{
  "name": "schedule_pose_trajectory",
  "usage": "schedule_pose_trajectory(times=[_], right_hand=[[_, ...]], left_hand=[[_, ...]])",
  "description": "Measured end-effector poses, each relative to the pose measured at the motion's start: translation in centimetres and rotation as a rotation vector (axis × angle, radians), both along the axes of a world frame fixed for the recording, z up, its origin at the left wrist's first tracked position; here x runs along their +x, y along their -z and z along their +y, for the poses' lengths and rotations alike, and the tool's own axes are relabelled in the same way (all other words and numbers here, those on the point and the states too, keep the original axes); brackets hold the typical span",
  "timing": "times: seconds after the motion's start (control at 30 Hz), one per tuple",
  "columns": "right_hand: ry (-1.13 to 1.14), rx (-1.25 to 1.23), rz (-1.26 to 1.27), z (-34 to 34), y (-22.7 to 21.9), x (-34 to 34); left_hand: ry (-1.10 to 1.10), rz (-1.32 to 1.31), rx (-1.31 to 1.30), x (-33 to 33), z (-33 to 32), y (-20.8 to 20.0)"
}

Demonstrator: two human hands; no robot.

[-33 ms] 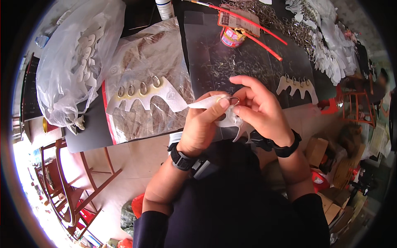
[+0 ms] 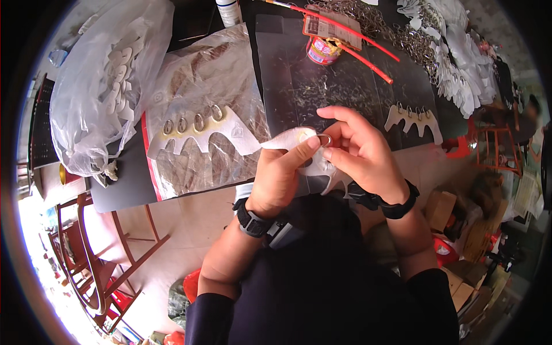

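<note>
Over the table's front edge, my left hand (image 2: 280,172) pinches a white scalloped fabric piece (image 2: 286,138) between thumb and fingers. A small metal ring (image 2: 326,140) sits at the fabric's edge, just beyond my left thumb tip. My right hand (image 2: 365,150) closes thumb and fingertips around that ring and the fabric beside it, its index finger stretched out. Part of the fabric hangs below, between the hands. To the left, a similar white piece (image 2: 204,138) with several metal rings and yellowish smears lies on the plastic-covered sheet (image 2: 190,80).
A pink-labelled tin (image 2: 323,52) with a red stick (image 2: 368,66) stands at the back. Another ringed white piece (image 2: 411,122) lies to the right. A plastic bag (image 2: 86,75) of white pieces is at left; a heap of metal rings (image 2: 368,20) lies far back.
The fabric's left part has turned to show more of its upper face, with a yellowish patch near my left thumb. Both hands have shifted only slightly.
</note>
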State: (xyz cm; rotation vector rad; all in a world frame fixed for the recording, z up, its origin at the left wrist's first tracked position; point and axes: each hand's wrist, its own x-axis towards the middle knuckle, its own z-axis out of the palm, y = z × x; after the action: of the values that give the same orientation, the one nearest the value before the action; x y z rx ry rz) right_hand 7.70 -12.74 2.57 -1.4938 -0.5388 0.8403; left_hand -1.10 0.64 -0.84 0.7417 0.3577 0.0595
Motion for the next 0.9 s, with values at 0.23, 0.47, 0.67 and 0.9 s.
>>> schedule_pose_trajectory(times=[0.23, 0.47, 0.67, 0.9], right_hand=[[0.094, 0.048, -0.055, 0.5, 0.6, -0.6], [0.044, 0.039, -0.244, 0.4, 1.0, -0.1], [-0.111, -0.094, -0.472, 0.4, -0.5, 0.7], [-0.223, -0.081, -0.755, 1.8, -1.3, 1.0]], left_hand=[[-0.051, 0.084, -0.305, -0.1, -0.2, 1.4], [0.010, -0.053, -0.375, -0.7, 0.6, 2.1], [-0.108, -0.043, 0.804, -2.6, 3.7, -0.3], [0.205, 0.134, 0.877, -1.9, 3.2, -1.6]])
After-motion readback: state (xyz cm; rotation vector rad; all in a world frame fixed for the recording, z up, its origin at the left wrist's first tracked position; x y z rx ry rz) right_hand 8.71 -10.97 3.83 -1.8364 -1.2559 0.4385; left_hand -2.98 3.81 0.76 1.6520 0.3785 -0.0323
